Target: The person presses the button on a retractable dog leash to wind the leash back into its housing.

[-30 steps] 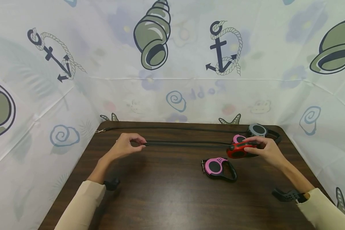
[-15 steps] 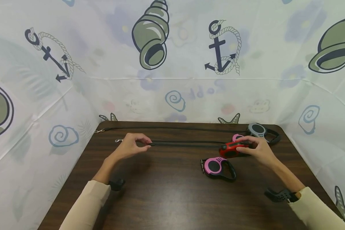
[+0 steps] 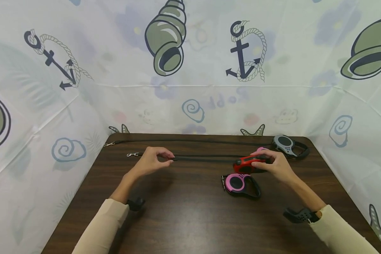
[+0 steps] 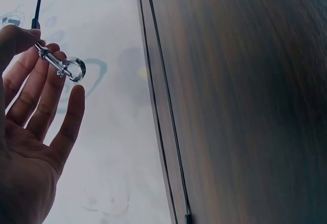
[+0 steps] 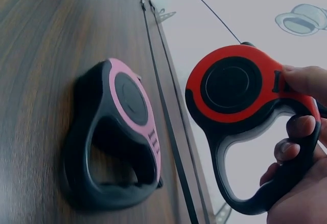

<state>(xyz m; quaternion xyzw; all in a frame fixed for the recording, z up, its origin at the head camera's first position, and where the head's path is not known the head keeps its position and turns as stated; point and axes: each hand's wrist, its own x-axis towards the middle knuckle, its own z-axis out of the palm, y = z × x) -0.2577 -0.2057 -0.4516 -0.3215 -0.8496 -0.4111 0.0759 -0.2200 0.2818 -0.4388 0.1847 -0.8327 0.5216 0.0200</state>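
My right hand (image 3: 277, 165) holds a red and black retractable dog leash (image 5: 232, 85) by its looped handle, with the thumb on the red casing. Its thin cord is drawn out towards my left hand (image 3: 152, 161), which pinches the cord's end between thumb and fingertips. Beside those fingers hangs the silver snap hook (image 4: 61, 65), plain in the left wrist view. A pink retractable leash (image 3: 236, 183) lies on the table just in front of the red one. Another pink leash (image 3: 262, 149) sits behind, mostly hidden by the right hand and the red casing.
A grey retractable leash (image 3: 284, 141) lies at the table's back right corner, its cord stretched left to a metal hook (image 3: 109, 144). A second silver hook (image 3: 132, 154) rests behind the left hand. Patterned cloth (image 3: 193, 98) rises along the table's back edge.
The left hand has moved right and the right hand left, carrying the red leash; the gap between them is shorter. The second silver hook has come into view behind the left hand.
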